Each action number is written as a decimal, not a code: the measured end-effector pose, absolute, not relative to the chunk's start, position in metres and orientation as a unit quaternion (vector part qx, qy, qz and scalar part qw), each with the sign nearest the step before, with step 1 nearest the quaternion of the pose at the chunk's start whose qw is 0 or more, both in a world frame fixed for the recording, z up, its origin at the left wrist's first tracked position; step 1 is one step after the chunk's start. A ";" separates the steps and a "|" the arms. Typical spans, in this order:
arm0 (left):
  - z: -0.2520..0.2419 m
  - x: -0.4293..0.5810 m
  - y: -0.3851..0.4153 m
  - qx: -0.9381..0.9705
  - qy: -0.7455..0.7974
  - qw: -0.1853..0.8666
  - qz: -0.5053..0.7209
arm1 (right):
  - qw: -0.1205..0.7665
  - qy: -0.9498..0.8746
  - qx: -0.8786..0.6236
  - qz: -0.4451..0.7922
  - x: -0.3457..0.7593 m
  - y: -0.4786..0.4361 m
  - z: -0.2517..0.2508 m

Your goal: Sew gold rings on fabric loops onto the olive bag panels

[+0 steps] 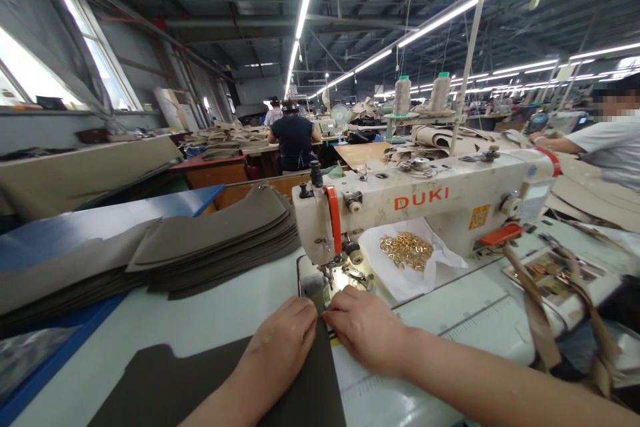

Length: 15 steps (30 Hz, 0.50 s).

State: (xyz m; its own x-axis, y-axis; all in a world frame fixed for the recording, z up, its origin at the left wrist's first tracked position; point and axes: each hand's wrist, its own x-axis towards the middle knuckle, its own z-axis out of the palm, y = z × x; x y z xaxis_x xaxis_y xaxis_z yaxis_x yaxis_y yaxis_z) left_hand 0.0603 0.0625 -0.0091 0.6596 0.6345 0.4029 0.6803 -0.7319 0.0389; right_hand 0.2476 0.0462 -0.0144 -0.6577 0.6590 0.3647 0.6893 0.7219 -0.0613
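Fabric panel (165, 390) is pressed flat by left hand (283, 340) and right hand (367, 330), nothing pinched; its edge is best kept straight toward the needle (329, 275).

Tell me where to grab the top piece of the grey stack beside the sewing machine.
Probably its near long edge, from the person's side, with the left hand. The top piece lies flat and the stack is fanned, so that edge sits stepped above lower layers and could be peeled up alone.
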 end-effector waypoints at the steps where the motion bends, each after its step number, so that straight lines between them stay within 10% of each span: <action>1: -0.008 0.060 0.063 -0.913 -0.354 0.063 -0.192 | 0.175 -0.917 -0.355 -0.048 0.250 0.045 -0.013; 15: -0.016 0.058 0.065 -0.914 -0.327 0.069 -0.231 | 0.184 -0.939 -0.265 -0.121 0.254 0.036 -0.018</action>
State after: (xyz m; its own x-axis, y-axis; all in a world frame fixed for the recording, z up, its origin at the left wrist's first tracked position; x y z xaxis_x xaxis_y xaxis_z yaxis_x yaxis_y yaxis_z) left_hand 0.0583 0.0646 -0.0158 0.6799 0.5658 0.4664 0.6291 -0.7769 0.0254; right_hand 0.2541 0.0355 -0.0179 -0.7916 0.4529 0.4102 0.5421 0.8303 0.1294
